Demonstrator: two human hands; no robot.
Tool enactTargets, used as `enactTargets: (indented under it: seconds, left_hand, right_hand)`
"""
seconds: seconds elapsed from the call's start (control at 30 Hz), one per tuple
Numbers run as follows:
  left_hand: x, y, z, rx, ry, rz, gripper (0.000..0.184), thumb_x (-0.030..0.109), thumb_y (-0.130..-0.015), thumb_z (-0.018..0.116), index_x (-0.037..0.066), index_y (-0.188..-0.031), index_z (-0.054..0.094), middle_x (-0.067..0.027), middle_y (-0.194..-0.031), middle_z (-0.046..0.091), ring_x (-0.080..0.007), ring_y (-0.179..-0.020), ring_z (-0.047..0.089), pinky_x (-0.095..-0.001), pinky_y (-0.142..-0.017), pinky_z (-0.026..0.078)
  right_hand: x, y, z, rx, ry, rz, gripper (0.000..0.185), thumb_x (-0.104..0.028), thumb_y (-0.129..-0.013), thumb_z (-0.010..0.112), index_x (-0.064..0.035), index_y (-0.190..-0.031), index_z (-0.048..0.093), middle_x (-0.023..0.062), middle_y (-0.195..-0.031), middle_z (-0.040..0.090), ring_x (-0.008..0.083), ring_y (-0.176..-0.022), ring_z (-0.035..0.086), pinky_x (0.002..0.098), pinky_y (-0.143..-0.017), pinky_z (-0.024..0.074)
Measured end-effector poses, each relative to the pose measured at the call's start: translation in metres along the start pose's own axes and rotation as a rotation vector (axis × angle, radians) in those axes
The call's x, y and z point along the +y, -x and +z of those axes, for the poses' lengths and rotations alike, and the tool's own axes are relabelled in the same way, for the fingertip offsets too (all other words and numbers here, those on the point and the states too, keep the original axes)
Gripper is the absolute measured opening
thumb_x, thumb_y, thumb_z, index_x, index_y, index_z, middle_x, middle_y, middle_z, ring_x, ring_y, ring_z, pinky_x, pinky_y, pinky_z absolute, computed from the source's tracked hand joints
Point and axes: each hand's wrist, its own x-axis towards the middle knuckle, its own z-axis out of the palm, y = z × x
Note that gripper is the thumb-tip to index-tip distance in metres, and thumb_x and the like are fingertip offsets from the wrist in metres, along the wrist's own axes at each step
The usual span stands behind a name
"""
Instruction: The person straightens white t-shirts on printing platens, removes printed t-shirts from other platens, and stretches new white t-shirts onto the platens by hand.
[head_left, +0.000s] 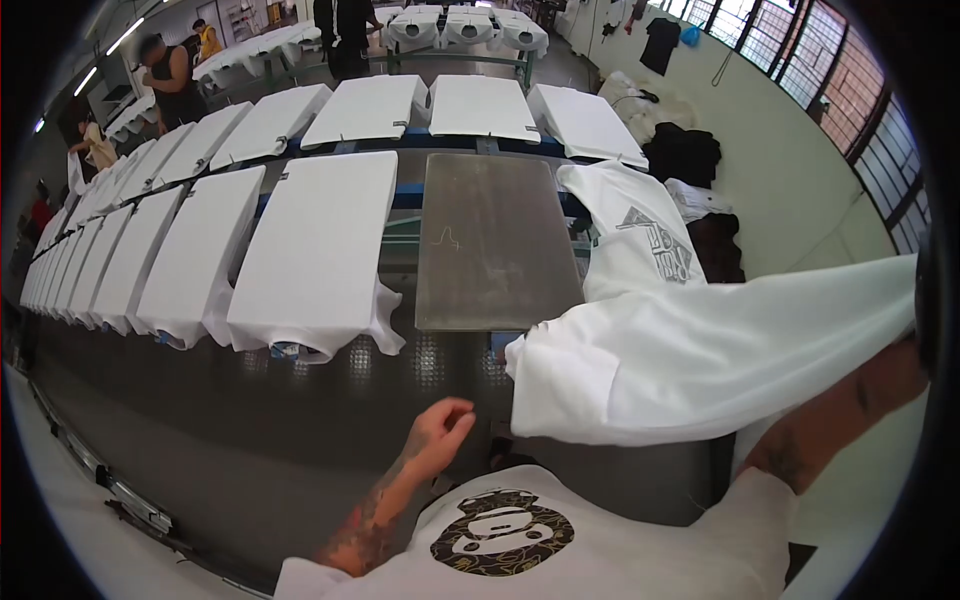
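A white T-shirt (680,350) is stretched through the air from the far right edge of the view to a spot in front of the bare board. My right forearm (840,410) reaches along below the cloth; the hand itself is lost at the dark rim, where the cloth gathers toward it. My left hand (445,430) hovers low in the middle with curled fingers and nothing visible in them. Beyond it lies a bare grey-brown printing board (495,240) with a small pale scrawl. Right of the board is a white shirt with a dark print (650,235).
White shirts on boards (320,250) run in two long rows to the left. Behind stands another table of shirts (465,28), with several people around the room. Dark cloth (683,153) is piled along the right wall below barred windows.
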Motion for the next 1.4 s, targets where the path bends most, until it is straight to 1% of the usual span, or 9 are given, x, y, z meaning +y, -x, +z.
enactTargets:
  seconds: [0.13, 0.17, 0.33, 0.43, 0.57, 0.7, 0.93, 1.13, 1.4]
  left_hand:
    - [0.051, -0.035, 0.031, -0.125, 0.022, 0.288, 0.051, 0.021, -0.085, 0.072, 0.006, -0.129, 0.052, -0.0127, -0.118, 0.056, -0.0183, -0.097, 0.058, -0.032, -0.081, 0.051]
    - [0.064, -0.037, 0.043, -0.135, 0.02, 0.417, 0.06, 0.023, -0.083, 0.073, 0.007, -0.135, 0.047, -0.0149, -0.126, 0.052, -0.022, -0.106, 0.056, -0.0354, -0.088, 0.05]
    - [0.077, 0.01, 0.15, -0.854, -0.029, 0.766, 0.062, 0.039, -0.09, 0.062, 0.008, -0.14, 0.045, -0.0232, -0.141, 0.04, -0.0353, -0.125, 0.047, -0.0421, -0.103, 0.041]
    - [0.087, 0.0, 0.161, -1.545, 0.014, 0.163, 0.056, 0.047, -0.094, 0.053, 0.003, -0.129, 0.056, -0.0187, -0.124, 0.06, -0.0286, -0.108, 0.061, -0.0379, -0.097, 0.046]
    - [0.068, -0.017, 0.168, -0.784, 0.092, 0.411, 0.03, 0.022, -0.088, 0.067, 0.002, -0.11, 0.062, -0.0165, -0.104, 0.064, -0.027, -0.092, 0.064, -0.0369, -0.08, 0.052]
    - [0.113, -0.054, 0.15, -0.248, 0.159, 0.34, 0.031, 0.009, -0.086, 0.065, 0.005, -0.116, 0.057, -0.0106, -0.111, 0.057, -0.0221, -0.098, 0.06, -0.0315, -0.08, 0.051]
    - [0.105, -0.083, 0.19, -0.735, 0.266, 0.356, 0.033, 0.007, -0.084, 0.06, 0.005, -0.117, 0.062, -0.0126, -0.118, 0.059, -0.0293, -0.117, 0.051, -0.0396, -0.099, 0.042]
    - [0.058, -0.1, 0.192, -0.287, -0.246, 0.278, 0.026, 0.03, -0.078, 0.076, 0.005, -0.082, 0.07, -0.0102, -0.082, 0.067, -0.029, -0.086, 0.061, -0.0381, -0.078, 0.049]
    - [0.034, -0.112, 0.098, 0.042, 0.059, -0.366, 0.039, 0.031, -0.087, 0.071, 0.004, -0.114, 0.067, -0.0092, -0.101, 0.071, -0.0144, -0.083, 0.065, -0.0288, -0.077, 0.052]
  right_hand:
    - [0.068, -0.04, -0.042, 0.06, -0.114, -1.649, 0.044, -0.041, -0.1, 0.049, 0.0007, -0.114, 0.053, 0.0166, -0.099, 0.058, 0.0214, -0.08, 0.063, 0.029, -0.067, 0.0552]
    - [0.102, -0.06, -0.039, -0.413, -0.688, -1.45, 0.084, -0.04, -0.092, 0.063, -0.0067, -0.152, 0.013, 0.023, -0.138, 0.046, 0.0309, -0.109, 0.063, 0.0305, -0.066, 0.0599]
    - [0.163, -0.045, -0.02, -0.367, -0.679, -1.174, 0.064, -0.039, -0.093, 0.059, -0.0035, -0.138, 0.03, 0.0209, -0.127, 0.051, 0.0307, -0.104, 0.063, 0.0337, -0.071, 0.0577]
    - [0.199, -0.044, -0.021, -0.341, -0.614, -0.973, 0.053, -0.039, -0.094, 0.056, -0.0012, -0.127, 0.042, 0.0193, -0.119, 0.056, 0.0305, -0.1, 0.063, 0.0361, -0.075, 0.056]
    - [0.238, -0.058, -0.037, -0.253, -0.51, -0.699, 0.045, -0.038, -0.095, 0.052, 0.002, -0.114, 0.058, 0.0172, -0.108, 0.062, 0.0302, -0.095, 0.063, 0.0393, -0.081, 0.0538]
    - [0.182, 0.003, 0.01, -2.284, -0.348, -0.619, 0.024, -0.021, -0.081, 0.075, 0.0009, -0.085, 0.065, 0.0116, -0.062, 0.053, 0.0298, -0.05, 0.051, 0.0346, -0.048, 0.0406]
    - [0.27, 0.046, 0.084, -2.549, -0.581, -0.436, 0.018, -0.016, -0.085, 0.071, -0.0002, -0.093, 0.068, 0.0142, -0.067, 0.059, 0.0318, -0.058, 0.056, 0.0354, -0.055, 0.0444]
    - [0.314, 0.039, 0.144, -2.773, -0.602, -0.429, 0.017, -0.016, -0.085, 0.071, 0.0008, -0.091, 0.07, 0.0114, -0.071, 0.063, 0.0268, -0.061, 0.059, 0.0336, -0.055, 0.0439]
    - [0.313, 0.038, 0.2, -2.832, -0.873, -0.274, 0.018, -0.012, -0.083, 0.073, 0.0001, -0.097, 0.071, 0.0074, -0.066, 0.058, 0.0225, -0.057, 0.054, 0.031, -0.054, 0.0401]
